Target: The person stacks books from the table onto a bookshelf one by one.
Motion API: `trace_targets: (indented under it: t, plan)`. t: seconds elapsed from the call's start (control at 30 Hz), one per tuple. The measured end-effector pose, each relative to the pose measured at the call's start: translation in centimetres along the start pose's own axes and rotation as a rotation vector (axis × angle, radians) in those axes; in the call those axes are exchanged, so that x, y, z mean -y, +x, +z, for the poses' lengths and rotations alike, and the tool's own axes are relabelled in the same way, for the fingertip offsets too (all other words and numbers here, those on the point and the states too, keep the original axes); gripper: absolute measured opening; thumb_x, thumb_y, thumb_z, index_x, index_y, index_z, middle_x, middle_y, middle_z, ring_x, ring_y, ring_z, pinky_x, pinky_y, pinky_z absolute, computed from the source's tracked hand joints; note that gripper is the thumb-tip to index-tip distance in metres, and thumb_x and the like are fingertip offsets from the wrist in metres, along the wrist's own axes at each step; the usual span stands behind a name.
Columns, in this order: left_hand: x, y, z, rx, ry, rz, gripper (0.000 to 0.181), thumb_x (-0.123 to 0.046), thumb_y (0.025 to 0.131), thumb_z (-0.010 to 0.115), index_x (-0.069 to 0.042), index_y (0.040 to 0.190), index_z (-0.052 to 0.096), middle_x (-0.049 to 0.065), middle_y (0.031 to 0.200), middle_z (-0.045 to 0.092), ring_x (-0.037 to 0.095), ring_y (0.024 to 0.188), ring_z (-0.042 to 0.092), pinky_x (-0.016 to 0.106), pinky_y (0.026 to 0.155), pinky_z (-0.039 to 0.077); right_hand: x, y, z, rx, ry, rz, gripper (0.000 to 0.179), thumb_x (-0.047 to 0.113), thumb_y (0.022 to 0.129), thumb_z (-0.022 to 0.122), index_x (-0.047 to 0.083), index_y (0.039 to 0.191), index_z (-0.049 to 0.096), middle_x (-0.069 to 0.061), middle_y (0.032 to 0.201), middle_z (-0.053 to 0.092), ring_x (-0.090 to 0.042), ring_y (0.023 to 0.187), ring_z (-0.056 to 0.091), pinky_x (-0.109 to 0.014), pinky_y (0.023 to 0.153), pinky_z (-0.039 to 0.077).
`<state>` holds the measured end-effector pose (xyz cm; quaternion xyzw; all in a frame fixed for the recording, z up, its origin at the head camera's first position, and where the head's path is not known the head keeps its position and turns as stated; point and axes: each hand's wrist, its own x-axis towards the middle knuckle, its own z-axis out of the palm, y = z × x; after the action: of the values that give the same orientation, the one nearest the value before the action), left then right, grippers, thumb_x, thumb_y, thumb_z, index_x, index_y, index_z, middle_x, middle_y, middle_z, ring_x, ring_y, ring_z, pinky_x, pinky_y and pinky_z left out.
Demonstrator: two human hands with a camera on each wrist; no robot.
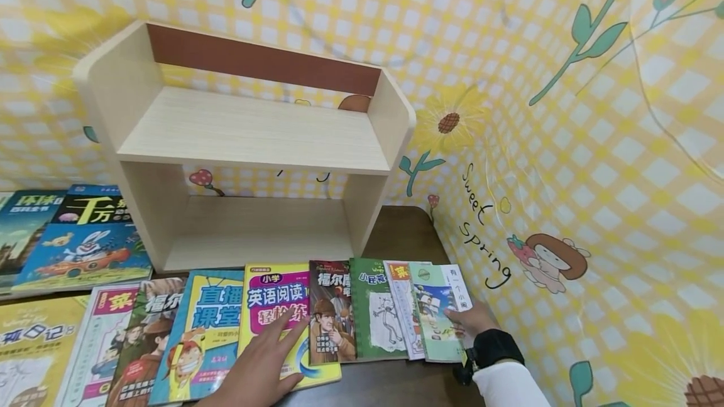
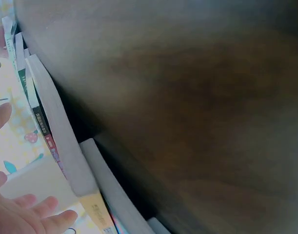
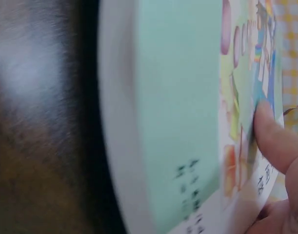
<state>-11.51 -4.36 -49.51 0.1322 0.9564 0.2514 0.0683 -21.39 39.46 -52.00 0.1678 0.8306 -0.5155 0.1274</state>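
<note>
At the right end of a row of books, my right hand (image 1: 476, 320) pinches the edge of a light green and white book (image 1: 438, 306). Its thumb (image 3: 275, 139) lies on the cover, and other fingers are partly hidden at the edge. My left hand (image 1: 257, 363) is spread over a yellow and magenta English reading book (image 1: 275, 278), fingers loosely straight. Between the hands lie a dark detective-cover book (image 1: 330, 313), a green book with a drawing (image 1: 380, 316) and a thin white book (image 1: 403, 306), partly covered by the light green one.
A pale two-tier wooden bookshelf (image 1: 254, 137) stands behind the row, its shelves bare. More books lie left, including a blue one (image 1: 212, 313) and a rabbit-cover one (image 1: 85, 250). A yellow checked cloth (image 1: 565, 162) covers the walls; the dark table (image 1: 390, 388) shows in front.
</note>
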Motion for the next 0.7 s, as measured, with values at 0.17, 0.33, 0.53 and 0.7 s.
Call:
trace_targets:
  t: [0.17, 0.33, 0.53, 0.7]
  plan:
    - [-0.2, 0.4, -0.2, -0.011, -0.013, -0.019, 0.092, -0.042, 0.071, 0.084, -0.024, 0.149, 0.039, 0.013, 0.152, 0.034, 0.041, 0.133, 0.039, 0.065, 0.098, 0.039, 3.4, -3.2, 1.6, -0.130, -0.144, -0.075, 0.036, 0.004, 0.097, 0.052, -0.021, 0.122, 0.048, -0.025, 0.097, 0.063, -0.024, 0.079, 0.060, -0.033, 0.072, 0.049]
    - [-0.1, 0.7, -0.6, -0.003, -0.075, -0.063, 0.092, -0.038, 0.071, 0.084, -0.019, 0.149, 0.039, 0.016, 0.151, 0.034, 0.043, 0.132, 0.040, 0.062, 0.095, 0.043, 2.8, -3.6, 2.0, -0.122, -0.143, -0.065, 0.044, 0.015, 0.100, 0.052, -0.017, 0.128, 0.043, -0.027, 0.107, 0.057, -0.033, 0.091, 0.055, -0.044, 0.084, 0.045]
    - [0.1, 1.1, -0.7, 0.022, -0.201, -0.116, 0.093, -0.035, 0.074, 0.083, -0.011, 0.149, 0.035, 0.023, 0.149, 0.036, 0.048, 0.130, 0.039, 0.062, 0.090, 0.047, 3.6, -4.8, 4.6, -0.096, -0.102, -0.018, 0.044, 0.018, 0.101, 0.049, -0.010, 0.133, 0.037, -0.026, 0.115, 0.050, -0.034, 0.099, 0.050, -0.045, 0.088, 0.040]
    - [0.2, 1.4, -0.7, 0.048, -0.403, -0.177, 0.098, -0.038, 0.077, 0.081, -0.006, 0.152, 0.026, 0.028, 0.146, 0.037, 0.046, 0.121, 0.050, 0.058, 0.089, 0.049, 5.2, -6.3, 7.2, -0.034, -0.022, -0.051, 0.046, 0.018, 0.101, 0.050, -0.006, 0.137, 0.036, -0.024, 0.112, 0.052, -0.029, 0.091, 0.056, -0.037, 0.079, 0.045]
